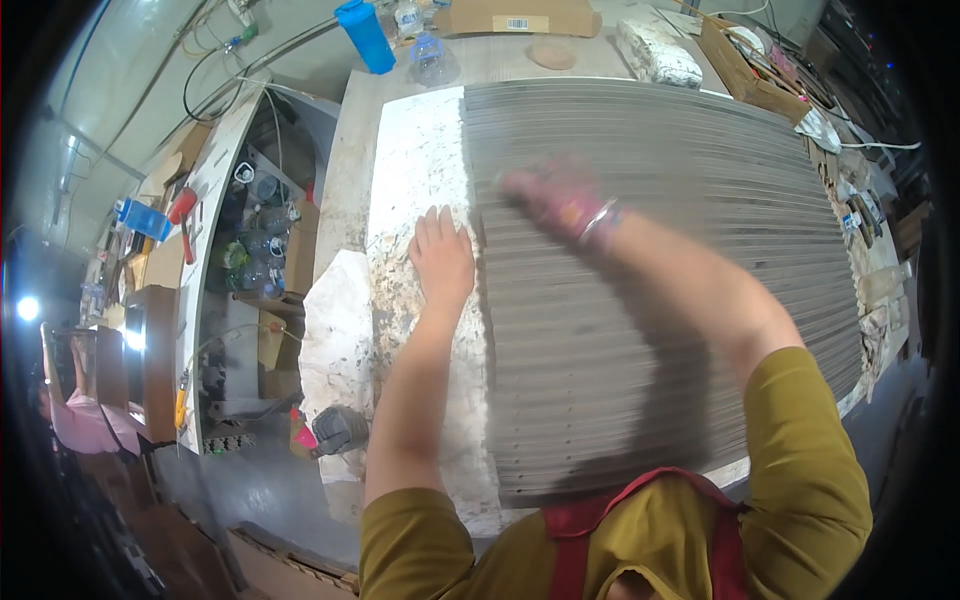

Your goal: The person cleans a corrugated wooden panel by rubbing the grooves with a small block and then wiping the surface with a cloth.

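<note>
A large grey ribbed panel [560, 330] covers most of the worktable in front of me. Along its left edge runs a white, stained strip of board [418, 140]. My bare left hand [442, 262] rests flat on that strip beside the panel's edge, its fingers stretched out. Over the left part of the panel is my right hand [560, 203], in a pink glove. Motion blurs its fingers, so whether it holds anything does not show. A dark bunched cloth or glove [338, 430] lies on white paper [338, 320] left of my forearm.
A blue bottle [366, 36], a clear jug [432, 60] and a cardboard box [520, 17] stand at the back. A filled carton [755, 70] sits back right. Shelving at left holds bottles and a red hammer [183, 208]. A person in pink [90, 420] is far left.
</note>
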The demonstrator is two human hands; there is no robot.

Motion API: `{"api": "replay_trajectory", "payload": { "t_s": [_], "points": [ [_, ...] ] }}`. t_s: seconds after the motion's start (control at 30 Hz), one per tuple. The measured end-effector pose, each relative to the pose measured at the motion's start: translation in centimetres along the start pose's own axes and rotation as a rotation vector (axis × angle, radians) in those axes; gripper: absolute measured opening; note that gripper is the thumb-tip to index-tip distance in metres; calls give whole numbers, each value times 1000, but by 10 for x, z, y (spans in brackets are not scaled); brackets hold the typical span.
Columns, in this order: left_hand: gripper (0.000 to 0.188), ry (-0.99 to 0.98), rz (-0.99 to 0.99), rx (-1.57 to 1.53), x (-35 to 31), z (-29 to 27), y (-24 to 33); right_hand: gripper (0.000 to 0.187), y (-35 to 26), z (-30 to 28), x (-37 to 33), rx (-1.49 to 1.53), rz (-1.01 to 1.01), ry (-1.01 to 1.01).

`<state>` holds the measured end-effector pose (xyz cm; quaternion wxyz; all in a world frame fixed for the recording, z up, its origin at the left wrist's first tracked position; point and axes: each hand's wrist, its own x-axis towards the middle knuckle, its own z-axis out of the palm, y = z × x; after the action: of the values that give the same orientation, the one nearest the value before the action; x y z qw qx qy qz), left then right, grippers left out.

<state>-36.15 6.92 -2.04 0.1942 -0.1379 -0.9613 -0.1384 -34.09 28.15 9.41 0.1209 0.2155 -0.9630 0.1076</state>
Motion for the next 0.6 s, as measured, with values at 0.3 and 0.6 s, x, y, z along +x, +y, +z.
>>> {"api": "replay_trajectory", "payload": {
  "t_s": [0.3,0.6],
  "points": [
    [45,-13,4,-10,1,3,3,29,-17,15,11,-40,-153,95],
    [46,-62,-36,-42,1,2,3,29,-19,31,33,-50,-43,13]
  ]
}}
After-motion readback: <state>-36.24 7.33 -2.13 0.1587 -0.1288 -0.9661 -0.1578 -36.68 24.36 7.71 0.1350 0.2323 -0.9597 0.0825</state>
